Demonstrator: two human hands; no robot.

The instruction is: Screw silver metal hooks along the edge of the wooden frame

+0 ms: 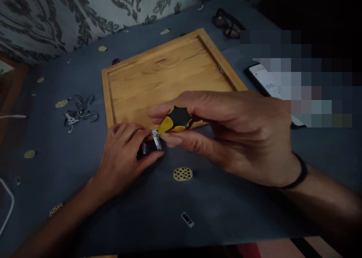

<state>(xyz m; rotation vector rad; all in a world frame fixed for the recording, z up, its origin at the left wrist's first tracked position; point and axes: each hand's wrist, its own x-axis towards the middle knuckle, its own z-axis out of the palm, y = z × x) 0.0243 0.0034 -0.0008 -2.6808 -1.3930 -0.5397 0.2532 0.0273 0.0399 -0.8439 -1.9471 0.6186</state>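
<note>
My right hand [240,133] grips a short screwdriver [179,118] by its black and yellow handle, thumb below and fingers above. The screwdriver points left and down at a small shiny metal piece [156,139]; its tip is hidden. That metal piece sits on a small dark part held between the thumb and fingers of my left hand [121,148]. I cannot make out the dark part's kind. Both hands are close together in front of the near left corner of a wooden tray [169,75].
Small metal pieces [80,112] lie in a pile on the dark pineapple-print cloth [135,216], left of the tray. Dark glasses [227,24] lie behind it at the right. A phone [264,79], partly behind a pixelated patch, is at right. White cables [9,201] run along the left edge.
</note>
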